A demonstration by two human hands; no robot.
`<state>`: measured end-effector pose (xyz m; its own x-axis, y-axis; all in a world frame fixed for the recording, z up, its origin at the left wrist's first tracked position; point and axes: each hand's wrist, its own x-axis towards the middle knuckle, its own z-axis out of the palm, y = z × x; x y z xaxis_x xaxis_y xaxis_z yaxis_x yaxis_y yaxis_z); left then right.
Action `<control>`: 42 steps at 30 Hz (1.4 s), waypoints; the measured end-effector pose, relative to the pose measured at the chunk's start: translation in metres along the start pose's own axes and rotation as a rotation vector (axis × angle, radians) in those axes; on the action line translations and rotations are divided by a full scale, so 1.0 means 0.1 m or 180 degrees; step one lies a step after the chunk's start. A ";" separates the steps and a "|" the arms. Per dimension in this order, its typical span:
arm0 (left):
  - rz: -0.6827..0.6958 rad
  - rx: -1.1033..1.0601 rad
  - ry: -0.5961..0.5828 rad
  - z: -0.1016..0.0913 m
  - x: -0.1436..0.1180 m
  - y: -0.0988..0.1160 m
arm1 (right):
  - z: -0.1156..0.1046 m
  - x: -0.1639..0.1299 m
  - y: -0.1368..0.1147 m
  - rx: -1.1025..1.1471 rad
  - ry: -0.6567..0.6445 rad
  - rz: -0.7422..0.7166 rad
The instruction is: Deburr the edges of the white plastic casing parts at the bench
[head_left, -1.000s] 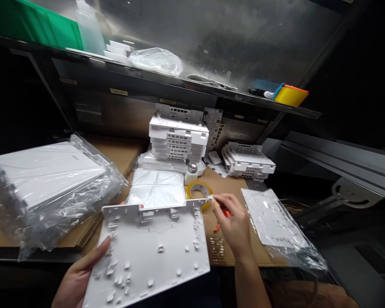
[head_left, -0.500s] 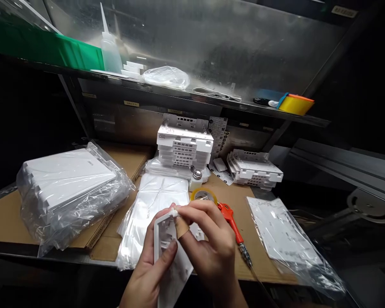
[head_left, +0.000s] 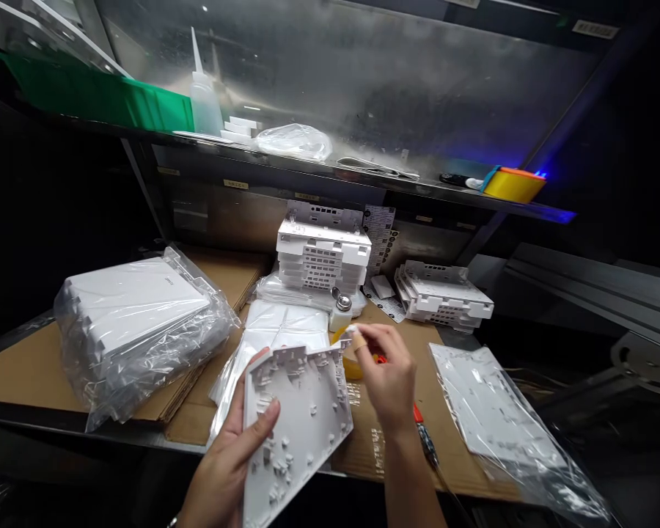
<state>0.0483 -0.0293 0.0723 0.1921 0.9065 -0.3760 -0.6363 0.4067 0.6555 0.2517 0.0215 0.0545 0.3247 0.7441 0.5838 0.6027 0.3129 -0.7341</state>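
Plate: the white plastic plate (head_left: pixel 297 425) hangs tilted over the tabletop's near edge, ribbed side up.
Left hand: the left hand (head_left: pixel 236 455) grips the plate's left edge, thumb on top.
Right hand: the right hand (head_left: pixel 385 374) pinches a small white piece (head_left: pixel 352 331) just beyond the plate's far right corner.
Around: bagged sheets (head_left: pixel 275 330) lie just behind; a tape roll (head_left: pixel 349 359) and a screwdriver (head_left: pixel 423 433) sit by the right wrist.
Edges: a bagged stack (head_left: pixel 137 308) crowds the left, a bagged panel (head_left: pixel 495 411) the right edge.

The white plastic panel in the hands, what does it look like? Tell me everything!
The white plastic panel is a flat, glossy moulded plate, tilted, its inner side facing up. Small clips, pegs and tabs dot it, with a raised wall along the top edge. The left hand grips its left edge, thumb on top. The right hand is at its top right corner.
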 end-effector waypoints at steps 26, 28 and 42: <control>0.1146 0.2714 -0.0383 -0.82 0.73 0.03 | -0.73 -0.99 0.76 0.2808 0.0247 0.4109; 0.1375 0.3392 -0.0644 -0.91 0.76 -0.03 | -0.93 -1.05 0.84 0.2661 0.0715 0.4126; 0.0957 0.4670 -0.1208 -0.99 1.09 0.08 | -1.19 -1.29 0.70 0.2815 0.1498 0.3581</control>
<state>-0.0092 0.0615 -0.0284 0.5126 0.8546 -0.0827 0.5396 -0.2458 0.8053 0.3386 -0.1226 -0.0305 0.6064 0.6329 -0.4813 -0.6786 0.0965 -0.7282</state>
